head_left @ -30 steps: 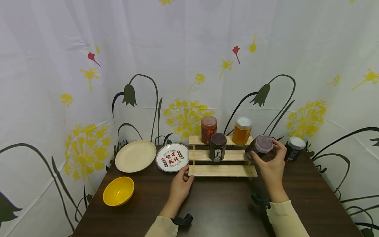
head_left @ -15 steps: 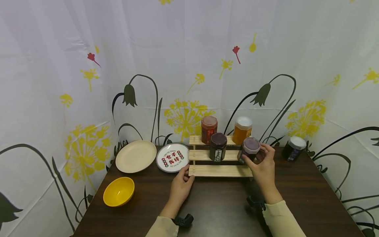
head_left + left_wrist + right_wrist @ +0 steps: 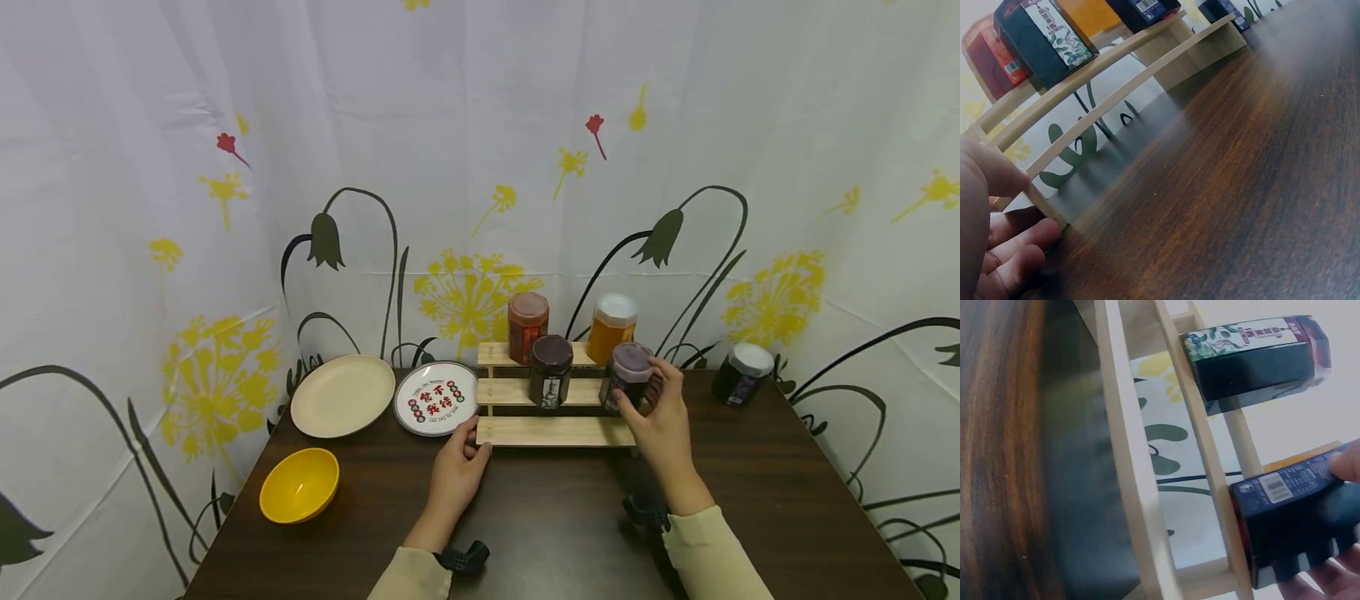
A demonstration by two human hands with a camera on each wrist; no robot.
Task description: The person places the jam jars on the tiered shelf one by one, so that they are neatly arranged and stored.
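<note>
My right hand [image 3: 662, 421] grips a dark jar with a purplish lid [image 3: 632, 364] between thumb and fingers. In the right wrist view this jar's base is at the middle shelf's edge, and a blue label with a barcode [image 3: 1277, 487] faces out. My left hand [image 3: 459, 467] pinches the left front end of a three-step wooden rack [image 3: 555, 431], thumb at the lowest shelf and fingers curled by its end support. Left of the gripped jar, another dark jar [image 3: 551, 372] stands upright on the middle shelf. A red jar [image 3: 528, 327] and an amber jar [image 3: 612, 328] occupy the top shelf.
On the table [image 3: 555, 517], a dark jar with a white lid [image 3: 742, 375] stands right of the rack. To the left are a printed white plate [image 3: 437, 398], a cream plate [image 3: 342, 396] and a yellow bowl [image 3: 300, 485]. A patterned curtain [image 3: 465, 167] hangs behind.
My right hand has brought the purplish-lidded jar leftward from the rack's right end, from tilted to upright at the middle shelf. My left hand has stayed on the rack.
</note>
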